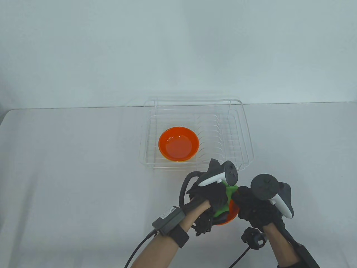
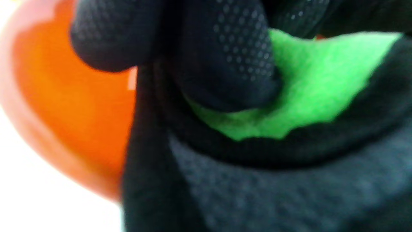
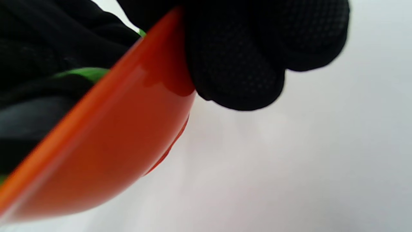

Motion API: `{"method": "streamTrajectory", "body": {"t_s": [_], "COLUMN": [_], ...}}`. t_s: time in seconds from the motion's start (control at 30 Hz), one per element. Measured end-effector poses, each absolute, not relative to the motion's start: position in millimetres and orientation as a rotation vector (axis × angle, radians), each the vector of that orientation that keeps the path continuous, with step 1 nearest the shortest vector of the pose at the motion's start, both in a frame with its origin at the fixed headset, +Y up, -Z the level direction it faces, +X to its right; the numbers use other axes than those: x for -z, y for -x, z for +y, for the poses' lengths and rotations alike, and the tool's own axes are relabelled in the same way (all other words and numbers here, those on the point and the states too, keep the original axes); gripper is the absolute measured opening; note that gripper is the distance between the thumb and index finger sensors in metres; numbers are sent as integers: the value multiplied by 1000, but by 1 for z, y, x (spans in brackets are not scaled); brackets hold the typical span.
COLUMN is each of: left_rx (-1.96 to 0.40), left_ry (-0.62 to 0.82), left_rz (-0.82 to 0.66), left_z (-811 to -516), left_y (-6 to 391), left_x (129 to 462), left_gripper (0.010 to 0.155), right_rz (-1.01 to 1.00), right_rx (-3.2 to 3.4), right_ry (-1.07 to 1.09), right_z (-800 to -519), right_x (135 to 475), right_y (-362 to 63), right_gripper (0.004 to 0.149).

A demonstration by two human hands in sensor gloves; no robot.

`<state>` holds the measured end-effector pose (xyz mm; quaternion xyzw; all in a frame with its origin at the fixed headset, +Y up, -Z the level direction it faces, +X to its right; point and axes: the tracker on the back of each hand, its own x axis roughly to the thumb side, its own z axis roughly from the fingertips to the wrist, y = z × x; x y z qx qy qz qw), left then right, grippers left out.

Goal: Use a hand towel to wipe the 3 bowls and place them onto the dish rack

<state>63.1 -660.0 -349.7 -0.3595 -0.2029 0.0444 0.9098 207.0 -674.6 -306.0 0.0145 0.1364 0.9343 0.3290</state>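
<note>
Near the table's front edge, my right hand (image 1: 248,205) grips the rim of an orange bowl (image 1: 233,212). My left hand (image 1: 213,196) presses a bunched green towel (image 1: 228,195) into that bowl, fingers curled round the cloth. In the left wrist view gloved fingers (image 2: 225,64) pinch the towel (image 2: 309,87) against the bowl's inside (image 2: 70,112). In the right wrist view the bowl (image 3: 106,145) is tilted above the table with my fingertips (image 3: 238,64) over its rim and a sliver of towel (image 3: 87,72) behind. Another orange bowl (image 1: 178,143) lies in the clear dish rack (image 1: 245,122); a yellowish rim shows under it.
The rack stands mid-table just beyond my hands, with empty plate slots on its right half. Black cables (image 1: 182,192) loop off my left wrist and trail to the bottom edge. The white table (image 1: 69,167) ends at the back against a pale wall.
</note>
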Motion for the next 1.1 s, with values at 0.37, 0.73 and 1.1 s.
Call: {"method": "streamTrajectory", "body": {"t_s": [0.37,0.73,1.1], "left_rx": [269,36,192], "left_ry": [681,559,820], "left_rz": [-359,-341,-452], "left_z": [-656,-660,-662], "left_y": [-59,-63,-66], "left_x": [339,344,339], "left_gripper": [49,49,49], "right_rz": [369,364,359], "right_rx": [-2443,-2452,-2411], "right_ry": [-61,-69,-27], "right_z": [-672,-672,-673], "right_x": [305,303,306], "right_y": [-206,-202,-211], "right_gripper": [50,51,50]}}
